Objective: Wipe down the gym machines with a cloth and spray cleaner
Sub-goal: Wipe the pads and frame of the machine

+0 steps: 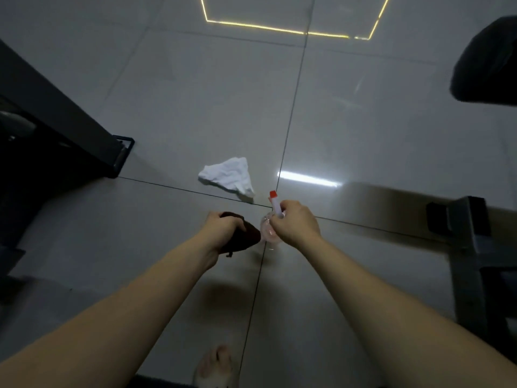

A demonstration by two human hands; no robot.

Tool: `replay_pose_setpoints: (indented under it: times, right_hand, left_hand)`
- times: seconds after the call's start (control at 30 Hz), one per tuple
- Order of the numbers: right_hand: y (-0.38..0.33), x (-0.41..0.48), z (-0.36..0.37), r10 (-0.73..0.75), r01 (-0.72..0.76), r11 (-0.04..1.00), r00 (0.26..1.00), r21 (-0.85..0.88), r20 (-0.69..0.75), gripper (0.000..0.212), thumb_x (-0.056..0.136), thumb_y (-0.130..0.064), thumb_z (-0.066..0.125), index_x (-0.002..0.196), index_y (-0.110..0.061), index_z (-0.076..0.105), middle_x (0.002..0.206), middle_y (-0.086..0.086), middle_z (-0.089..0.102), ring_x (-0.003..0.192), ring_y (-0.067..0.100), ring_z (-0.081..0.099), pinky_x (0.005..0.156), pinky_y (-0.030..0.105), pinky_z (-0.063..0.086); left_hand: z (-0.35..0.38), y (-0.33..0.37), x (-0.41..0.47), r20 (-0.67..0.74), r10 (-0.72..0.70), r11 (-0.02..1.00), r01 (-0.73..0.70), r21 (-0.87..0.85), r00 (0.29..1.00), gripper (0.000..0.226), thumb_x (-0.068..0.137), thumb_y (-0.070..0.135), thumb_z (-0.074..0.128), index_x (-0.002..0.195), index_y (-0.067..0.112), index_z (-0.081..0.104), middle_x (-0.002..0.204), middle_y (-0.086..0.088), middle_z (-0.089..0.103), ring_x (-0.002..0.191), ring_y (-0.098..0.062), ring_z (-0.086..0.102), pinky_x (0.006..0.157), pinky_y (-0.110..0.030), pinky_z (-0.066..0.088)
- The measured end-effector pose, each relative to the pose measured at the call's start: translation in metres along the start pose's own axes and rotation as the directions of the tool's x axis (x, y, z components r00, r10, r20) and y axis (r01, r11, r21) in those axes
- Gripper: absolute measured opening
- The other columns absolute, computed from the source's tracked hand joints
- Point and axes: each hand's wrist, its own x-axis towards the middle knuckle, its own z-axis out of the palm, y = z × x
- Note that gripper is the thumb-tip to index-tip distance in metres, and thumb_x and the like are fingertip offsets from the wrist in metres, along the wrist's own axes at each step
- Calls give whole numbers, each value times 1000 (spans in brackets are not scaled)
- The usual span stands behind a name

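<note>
Fingers (pixel 214 217) on the left hand (pixel 221 228) are curled tight round a brown cloth (pixel 250 236). It's bunched up so most of it pokes out the right side of the fist, with a little thread or tag hanging underneath. The right hand (pixel 296 222) is wrapped round the neck of a spray bottle (pixel 268 232), fingers closed on it. The white nozzle with its red tip (pixel 273 195) sticks out past the knuckles, pointing away from the person.

The bottle body is clear, maybe slightly pinkish. Honestly can't tell how much liquid is in it, it's blurry and half hidden behind the hand. Brown cloth and bottle sit just beside each other, pretty much touching. Both are held over the floor (pixel 363 121), about where the tile joints cross.

A white cloth (pixel 228 175) lies crumpled on the floor just beyond the hands, apart from both. The floor is glossy grey tile, with a yellowish light line (pixel 279 27) reflected at the far end and a white streak near the bottle.

Machine bits sit round the edges:
- a black frame (pixel 64 121) comes in from the left with its end on the tile
- a dark pad (pixel 486 60) is at top right
- a grey frame (pixel 472 228) is on the right

Both hands are well apart from all of them. A bare foot (pixel 215 365) shows at the bottom, between the forearms.
</note>
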Motion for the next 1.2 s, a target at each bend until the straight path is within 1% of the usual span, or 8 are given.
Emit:
replay_pose_setpoints:
  times: [0.13, 0.4, 0.57, 0.67, 0.73, 0.9, 1.03, 1.2]
  right_hand:
    - [7, 43, 38, -66, 62, 994, 997, -94, -43, 20, 92, -39, 58, 94, -20, 62, 86, 1, 66, 76, 20, 64, 73, 41, 59]
    - [-9, 91, 55, -132, 132, 991, 975, 11, 178, 22, 90, -31, 71, 95, -10, 66, 72, 6, 74, 63, 19, 73, 69, 40, 63]
    - [-26, 84, 40, -86, 145, 978, 936, -152, 340, 35, 89, -32, 75, 108, -5, 63, 94, 12, 74, 78, 24, 73, 69, 35, 62]
    - [-31, 73, 5, -109, 205, 886, 964, -416, 244, 32, 87, -33, 71, 106, -11, 59, 100, 8, 65, 86, 24, 62, 67, 31, 50]
    - [-37, 66, -28, -158, 206, 893, 976, -399, 151, 12, 87, -22, 61, 87, -11, 58, 86, 8, 61, 86, 28, 60, 62, 28, 45]
    - [-71, 20, -115, -183, 211, 937, 976, 280, -121, 26, 99, -29, 54, 107, -7, 65, 100, 13, 69, 89, 33, 69, 77, 51, 59]
    - [-78, -33, -177, -185, 238, 913, 966, 333, -182, 46, 94, -58, 55, 117, -18, 56, 109, 5, 66, 94, 26, 68, 78, 41, 59]
    - [-72, -90, -254, -204, 359, 863, 891, 355, -405, 34, 91, -30, 71, 121, -20, 57, 107, 2, 63, 92, 21, 68, 75, 39, 63]
  left_hand:
    - [4, 5, 27, 17, -27, 985, 29, -168, 1000, 12, 97, 16, 66, 104, 8, 61, 92, -17, 73, 75, -28, 72, 60, -35, 61]
    - [-10, 46, 46, 24, 189, 982, -189, -17, 982, 29, 96, 33, 65, 113, 10, 68, 98, -16, 77, 64, -21, 70, 44, -20, 47]
    - [-27, 55, 39, 73, 278, 955, -284, 89, 958, 25, 84, 21, 73, 104, 6, 73, 93, -18, 77, 70, -26, 66, 53, -25, 49]
    - [-32, 61, 33, 105, 311, 941, -322, 109, 945, 27, 79, 9, 69, 106, 4, 70, 101, -22, 74, 86, -32, 68, 63, -30, 51]
    - [-29, 70, 28, 88, 392, 913, -399, 87, 916, 31, 86, 2, 64, 116, 9, 60, 109, -20, 65, 97, -32, 66, 62, -32, 54]
    - [1, 92, 5, 238, 589, 806, -582, -105, 773, 44, 88, -11, 61, 126, 12, 58, 114, -21, 68, 96, -29, 72, 67, -26, 59]
    - [36, 123, -35, 319, 735, 677, -679, -285, 599, 50, 93, -8, 61, 134, 16, 48, 113, -18, 71, 101, -29, 74, 85, -36, 61]
    - [82, 181, -112, 379, 856, 480, -812, -332, 351, 39, 95, -9, 58, 129, 10, 55, 116, -17, 68, 101, -34, 71, 84, -42, 61]
